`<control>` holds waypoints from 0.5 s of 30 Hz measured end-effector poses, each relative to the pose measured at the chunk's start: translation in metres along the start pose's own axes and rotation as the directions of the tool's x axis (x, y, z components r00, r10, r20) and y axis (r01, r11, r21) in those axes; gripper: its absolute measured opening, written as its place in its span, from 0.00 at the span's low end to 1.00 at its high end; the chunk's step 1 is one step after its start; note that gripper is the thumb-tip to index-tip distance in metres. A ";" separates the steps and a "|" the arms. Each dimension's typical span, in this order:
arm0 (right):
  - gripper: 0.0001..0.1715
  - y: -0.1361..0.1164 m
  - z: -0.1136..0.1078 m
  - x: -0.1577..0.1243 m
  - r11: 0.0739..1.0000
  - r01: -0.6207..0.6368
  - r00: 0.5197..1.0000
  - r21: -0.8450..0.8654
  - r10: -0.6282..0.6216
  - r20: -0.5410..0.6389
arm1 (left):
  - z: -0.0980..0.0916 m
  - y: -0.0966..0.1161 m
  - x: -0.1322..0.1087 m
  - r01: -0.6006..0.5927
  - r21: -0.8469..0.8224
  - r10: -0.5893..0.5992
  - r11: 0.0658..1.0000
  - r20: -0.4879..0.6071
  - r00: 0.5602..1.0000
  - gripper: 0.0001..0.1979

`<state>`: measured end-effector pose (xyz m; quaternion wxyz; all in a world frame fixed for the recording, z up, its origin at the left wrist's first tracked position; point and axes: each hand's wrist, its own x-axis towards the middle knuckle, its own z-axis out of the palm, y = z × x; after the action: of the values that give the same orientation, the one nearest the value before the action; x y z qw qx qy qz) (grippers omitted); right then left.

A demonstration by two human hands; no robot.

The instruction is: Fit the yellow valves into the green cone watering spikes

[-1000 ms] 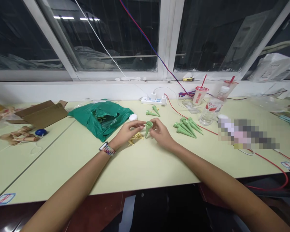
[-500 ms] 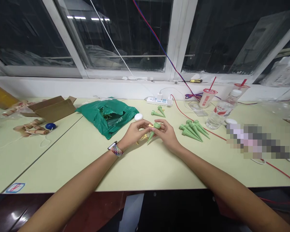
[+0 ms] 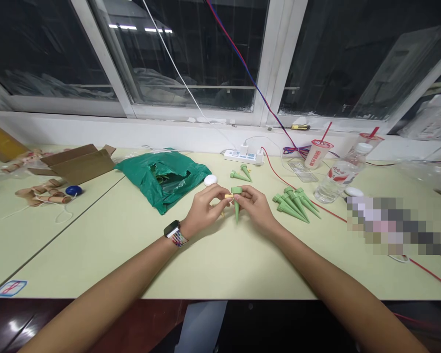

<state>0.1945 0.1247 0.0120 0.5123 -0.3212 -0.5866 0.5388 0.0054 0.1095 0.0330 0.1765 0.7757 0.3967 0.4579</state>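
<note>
My right hand [image 3: 255, 207] grips a green cone-shaped spike [image 3: 237, 206] by its wide top, tip pointing down toward the pale green table [image 3: 213, 255]. My left hand [image 3: 204, 208] pinches a small yellow piece [image 3: 228, 196] and presses it against the side of the spike's top. A few more yellow pieces lie under my left hand, mostly hidden. A pile of several finished-looking green spikes [image 3: 296, 203] lies to the right of my hands, and two more green spikes [image 3: 241, 173] lie behind them.
A torn green plastic bag [image 3: 161, 176] lies at the left, a cardboard box [image 3: 77, 164] further left. A white power strip [image 3: 244, 157], red cable [image 3: 279, 174], water bottle [image 3: 338, 176] and two cups [image 3: 316, 153] stand at the back right. A white oval object [image 3: 210, 180] sits near the bag.
The spike has turned from open end facing me to tip pointing down. My left hand picked up a yellow piece and brought it to the spike's top. The view shifted slightly.
</note>
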 end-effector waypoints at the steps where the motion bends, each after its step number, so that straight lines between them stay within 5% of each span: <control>1: 0.24 0.000 -0.001 0.001 0.999 0.029 1.000 -0.018 -0.029 -0.010 | 0.001 0.001 0.001 0.051 -0.054 -0.051 0.997 0.010 0.999 0.14; 4: 0.23 0.001 -0.005 0.001 0.993 0.097 0.995 -0.065 -0.099 -0.025 | 0.003 0.003 0.001 0.170 -0.186 -0.164 0.968 0.045 0.985 0.16; 10: 0.21 -0.002 -0.004 -0.002 0.997 0.070 0.997 -0.026 -0.070 0.030 | -0.004 0.004 -0.002 -0.078 0.073 0.077 0.994 0.028 0.997 0.11; 15: 0.21 -0.008 -0.016 0.002 0.984 0.156 0.973 -0.090 -0.169 -0.155 | -0.004 -0.007 0.004 0.255 -0.350 -0.238 0.901 0.091 0.967 0.16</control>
<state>0.2102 0.1300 0.0188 0.5878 -0.3346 -0.5877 0.4440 0.0005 0.1166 0.0331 0.3809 0.6843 0.3972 0.4785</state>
